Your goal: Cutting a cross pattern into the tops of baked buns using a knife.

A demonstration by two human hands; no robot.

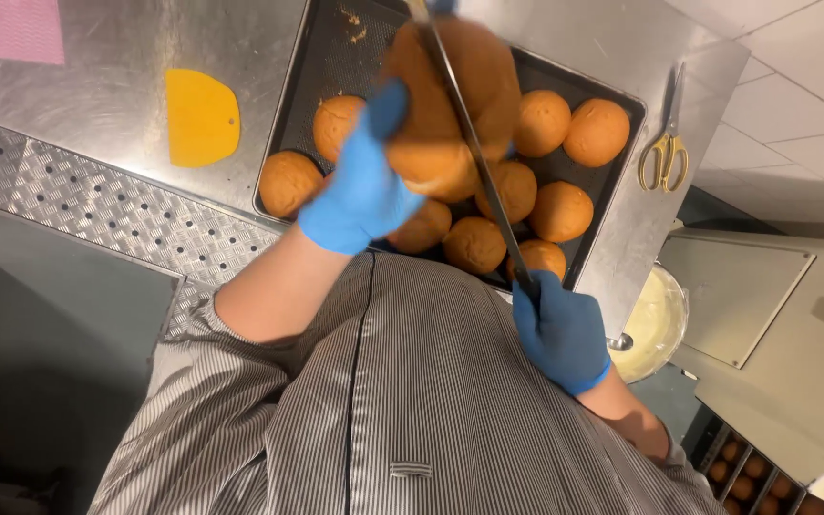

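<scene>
Above the dark baking tray [331, 57], the left hand [360, 186], in a blue glove, was closed around a large golden-brown bun [431, 105] and held it up off the tray. Its fingers wrapped the near side of the bun, with one fingertip raised against the crust at the top. The bun looked blurred, so its exact edge could not be told.

Lower and to the right, the right hand [562, 329], also in a blue glove, was clenched tightly around the handle of a long knife [469, 143]. The thin blade ran up and away from that fist, crossing the face of the held bun and touching it along its right half. How deep the blade sat in the bun could not be told.

Below the raised bun, the tray rested on a steel counter [116, 105] and carried a number of smaller round buns [596, 132] packed close together, some touching. A yellow plastic scraper [201, 116] lay flat on the counter left of the tray, well apart from it. A pair of scissors with yellow handles [665, 143] lay on the counter just to the right of the tray. A bowl of pale cream [655, 324] sat below the counter edge, near the right hand. The person wore a grey striped shirt [402, 401].
</scene>
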